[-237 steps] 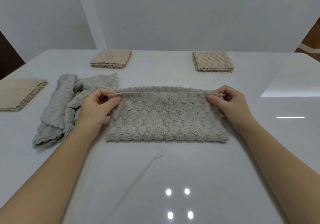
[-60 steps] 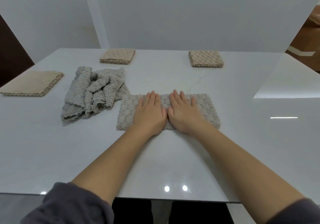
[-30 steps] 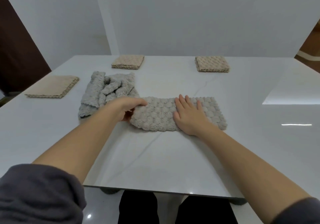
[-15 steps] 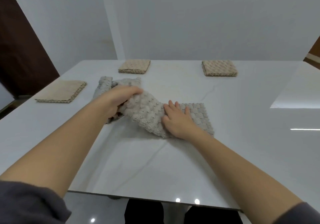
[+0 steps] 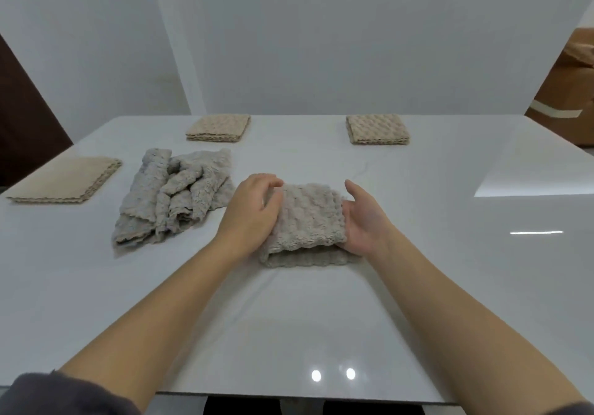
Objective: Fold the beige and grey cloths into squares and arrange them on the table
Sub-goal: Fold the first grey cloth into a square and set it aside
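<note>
While lying folded double at the middle of the desk [image 5: 289,318], the grey cloth [image 5: 308,218] is sitting between both hands: the left hand [image 5: 252,213] is curling its grip over the top layer, and the right hand [image 5: 364,218] is cupping the right edge, grip spread (fingertips hidden). A crumpled grey pile [image 5: 173,196] is lying just left, with folded beige squares [image 5: 218,126] farther out.

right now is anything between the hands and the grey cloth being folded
Nothing visible: the left hand holds the left side of the folded grey cloth, and the right hand lies against its right edge.
</note>
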### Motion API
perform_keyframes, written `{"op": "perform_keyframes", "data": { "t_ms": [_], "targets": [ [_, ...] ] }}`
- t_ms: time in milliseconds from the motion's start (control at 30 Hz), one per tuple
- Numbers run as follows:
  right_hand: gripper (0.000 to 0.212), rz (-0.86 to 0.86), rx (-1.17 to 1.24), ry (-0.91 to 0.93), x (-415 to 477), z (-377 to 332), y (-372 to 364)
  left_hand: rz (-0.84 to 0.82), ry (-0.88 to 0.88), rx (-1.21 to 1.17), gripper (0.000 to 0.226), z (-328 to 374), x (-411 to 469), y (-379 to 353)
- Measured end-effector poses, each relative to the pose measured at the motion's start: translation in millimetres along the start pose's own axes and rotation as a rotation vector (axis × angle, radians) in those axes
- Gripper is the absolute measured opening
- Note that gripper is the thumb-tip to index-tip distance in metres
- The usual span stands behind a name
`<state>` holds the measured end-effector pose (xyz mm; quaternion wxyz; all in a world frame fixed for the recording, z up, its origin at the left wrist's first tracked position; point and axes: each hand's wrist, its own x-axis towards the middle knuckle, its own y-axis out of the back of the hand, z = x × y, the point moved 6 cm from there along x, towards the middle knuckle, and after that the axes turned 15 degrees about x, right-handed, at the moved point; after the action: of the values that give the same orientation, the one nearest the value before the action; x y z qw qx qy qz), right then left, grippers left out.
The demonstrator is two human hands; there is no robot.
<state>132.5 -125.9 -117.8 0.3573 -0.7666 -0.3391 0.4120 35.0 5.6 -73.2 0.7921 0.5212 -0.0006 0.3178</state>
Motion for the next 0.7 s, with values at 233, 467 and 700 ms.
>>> {"op": "perform_keyframes", "data": {
  "t_ms": [233, 467, 700],
  "targets": [
    [0.058, -0.018, -0.068, -0.007, 1, 4, -7, -0.288, -0.146, 0.185, 0.063, 18, -15, -43],
    [0.028, 0.100, -0.192, 0.012, 6, -3, 2, -0.323, -0.244, 0.466, 0.070, 28, -17, -52],
    [0.023, 0.191, -0.396, 0.006, 6, -22, 6, -0.368, -0.177, 0.337, 0.067, 19, -5, -46]
  ]
}}
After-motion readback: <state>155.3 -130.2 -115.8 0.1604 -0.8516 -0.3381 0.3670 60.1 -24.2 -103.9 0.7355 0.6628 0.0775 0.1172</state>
